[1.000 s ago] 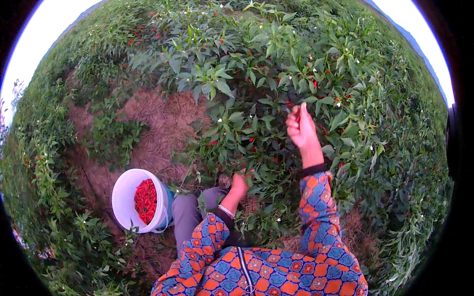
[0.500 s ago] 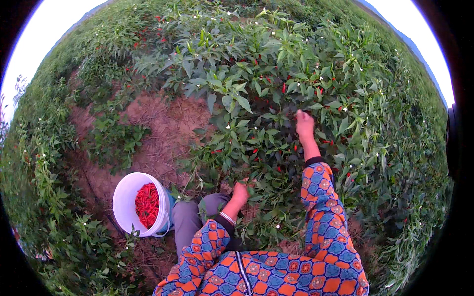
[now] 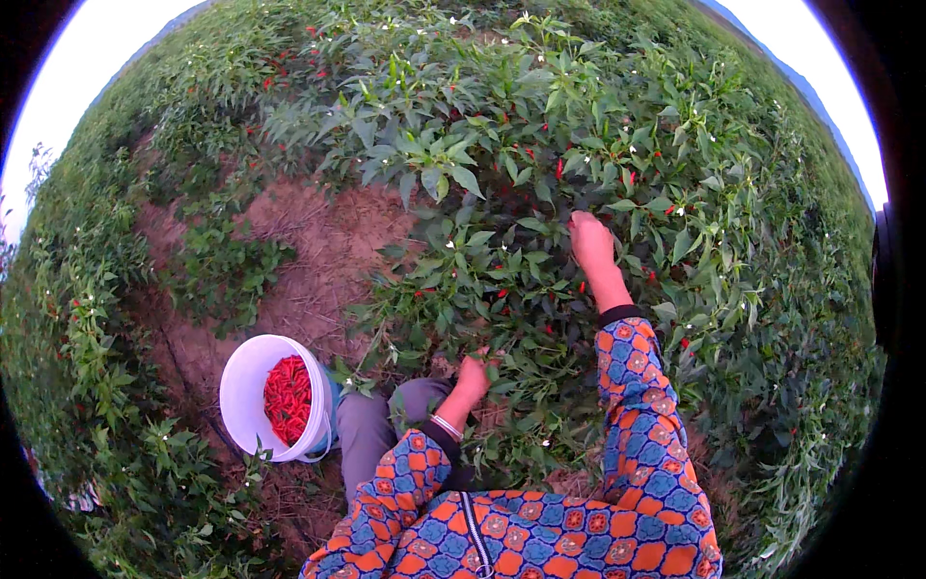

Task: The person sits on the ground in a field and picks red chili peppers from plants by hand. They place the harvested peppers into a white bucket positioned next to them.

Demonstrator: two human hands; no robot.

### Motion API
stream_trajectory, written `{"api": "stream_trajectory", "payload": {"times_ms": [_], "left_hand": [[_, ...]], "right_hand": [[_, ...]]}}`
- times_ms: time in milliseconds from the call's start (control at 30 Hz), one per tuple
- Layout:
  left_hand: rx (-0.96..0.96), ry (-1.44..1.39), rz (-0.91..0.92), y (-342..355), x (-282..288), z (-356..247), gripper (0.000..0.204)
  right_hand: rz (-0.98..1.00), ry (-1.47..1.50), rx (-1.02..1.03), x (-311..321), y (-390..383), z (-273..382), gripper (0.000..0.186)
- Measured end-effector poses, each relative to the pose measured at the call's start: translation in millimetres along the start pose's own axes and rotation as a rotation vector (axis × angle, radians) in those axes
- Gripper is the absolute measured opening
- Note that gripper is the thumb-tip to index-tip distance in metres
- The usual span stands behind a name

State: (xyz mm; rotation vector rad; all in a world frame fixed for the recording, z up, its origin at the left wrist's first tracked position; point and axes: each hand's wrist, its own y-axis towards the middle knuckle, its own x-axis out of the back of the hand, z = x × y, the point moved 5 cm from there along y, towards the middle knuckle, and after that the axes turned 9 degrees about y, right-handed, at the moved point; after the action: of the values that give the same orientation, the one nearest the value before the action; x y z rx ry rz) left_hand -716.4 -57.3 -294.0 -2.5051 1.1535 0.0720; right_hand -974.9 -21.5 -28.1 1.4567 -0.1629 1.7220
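My right hand (image 3: 591, 243) reaches into a pepper plant (image 3: 511, 261) with red peppers, its fingers closed at a dark leafy spot; what they hold is hidden. My left hand (image 3: 473, 374) is lower, beside my knee, closed among low leaves, its fingertips and anything held hidden. A red pepper (image 3: 559, 169) hangs above my right hand, and more show below it. A white bucket (image 3: 246, 398) stands left of my legs, partly filled with red peppers (image 3: 287, 396).
Dense green plants with small white flowers surround me on both sides and ahead. Bare reddish soil (image 3: 299, 232) with dry straw lies at front left. A dark thin line, perhaps a hose, runs along the soil near the bucket. My grey-trousered legs (image 3: 367, 434) are beside the bucket.
My right hand first moved down, then slightly left, fingers closed among the leaves. My left hand stayed low, shifting down slightly in view along with the bucket and plants.
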Motion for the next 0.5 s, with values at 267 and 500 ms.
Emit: {"api": "stream_trajectory", "payload": {"times_ms": [267,500], "left_hand": [[-0.024,-0.05,0.066,3.2,46.3,33.7,0.024],[-0.004,-0.027,0.272,-8.1,-36.4,-27.6,0.027]], "right_hand": [[0.012,1.983,-0.818,-49.3,51.2,25.9,0.018],[-0.38,0.515,-0.205,-133.0,144.2,-202.8,0.02]]}}
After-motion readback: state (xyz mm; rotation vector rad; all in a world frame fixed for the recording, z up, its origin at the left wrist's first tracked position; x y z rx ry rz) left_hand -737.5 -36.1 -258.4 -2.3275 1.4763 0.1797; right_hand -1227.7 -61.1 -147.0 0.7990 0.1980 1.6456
